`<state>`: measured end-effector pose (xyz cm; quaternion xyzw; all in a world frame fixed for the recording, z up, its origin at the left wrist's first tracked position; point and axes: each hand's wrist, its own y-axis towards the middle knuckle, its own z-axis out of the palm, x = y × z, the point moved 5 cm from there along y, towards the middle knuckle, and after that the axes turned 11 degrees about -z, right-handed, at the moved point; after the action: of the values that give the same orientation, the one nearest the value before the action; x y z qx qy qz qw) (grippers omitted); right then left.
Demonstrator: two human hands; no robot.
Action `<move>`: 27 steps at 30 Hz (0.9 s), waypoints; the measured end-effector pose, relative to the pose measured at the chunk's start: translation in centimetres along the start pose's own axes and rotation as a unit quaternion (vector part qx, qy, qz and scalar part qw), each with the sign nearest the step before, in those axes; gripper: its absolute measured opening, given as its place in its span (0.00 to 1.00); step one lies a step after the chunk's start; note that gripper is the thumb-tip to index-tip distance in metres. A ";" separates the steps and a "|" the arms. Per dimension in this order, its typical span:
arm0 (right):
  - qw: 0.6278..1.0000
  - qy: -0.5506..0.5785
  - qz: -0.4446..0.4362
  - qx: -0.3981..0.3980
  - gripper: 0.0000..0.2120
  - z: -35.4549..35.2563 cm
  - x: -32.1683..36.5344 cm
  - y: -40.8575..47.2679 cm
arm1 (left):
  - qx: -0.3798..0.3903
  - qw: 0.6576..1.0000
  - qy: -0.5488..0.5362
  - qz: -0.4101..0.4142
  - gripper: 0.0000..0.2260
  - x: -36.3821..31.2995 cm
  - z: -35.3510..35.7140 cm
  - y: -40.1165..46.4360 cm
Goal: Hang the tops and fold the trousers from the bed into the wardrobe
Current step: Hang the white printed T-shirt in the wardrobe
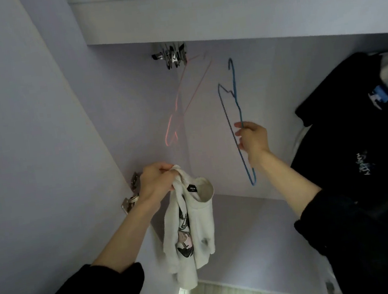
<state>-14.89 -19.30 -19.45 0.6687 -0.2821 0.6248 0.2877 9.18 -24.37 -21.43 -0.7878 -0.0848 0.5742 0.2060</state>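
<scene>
Inside a pale wardrobe [37,117]: left hand [154,182] at seven o'clock, fingers curled tight round the shoulder of a white printed top [193,232] dangling below it. Right hand [253,138] at three o'clock, fingers closed round a blue wire hanger [230,122] held upright. Pink hanger [175,124] blurred at eleven o'clock; dark garment [347,128] hanging at far three o'clock.

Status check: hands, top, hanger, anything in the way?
Left hand grips white top by shoulder. Right hand holds blue hanger, off the rail. Pink hanger hangs between; black top hung right.
</scene>
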 end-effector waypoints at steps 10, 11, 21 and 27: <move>0.987 -0.117 -0.078 -0.081 0.26 -10.9 -1.9 -4.8 | 0.012 1.000 0.011 0.023 0.10 -1.7 3.1 -3.3; 0.993 -0.084 -0.066 -0.059 0.25 -11.0 -1.9 -4.8 | 0.011 1.000 0.013 0.025 0.09 -1.9 3.2 -3.5; 0.972 -0.227 -0.054 0.003 0.28 -14.4 -0.7 -6.0 | -0.026 0.998 0.051 0.019 0.09 -2.5 4.6 -7.0; 0.961 -0.242 -0.134 0.022 0.24 -15.1 1.2 -6.5 | -0.051 0.997 0.058 0.017 0.04 -2.4 4.5 -7.7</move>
<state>-20.21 -3.81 -17.63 0.8377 -0.2373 0.4061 0.2777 4.95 -17.28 -17.23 -0.8306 -0.0890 0.5258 0.1601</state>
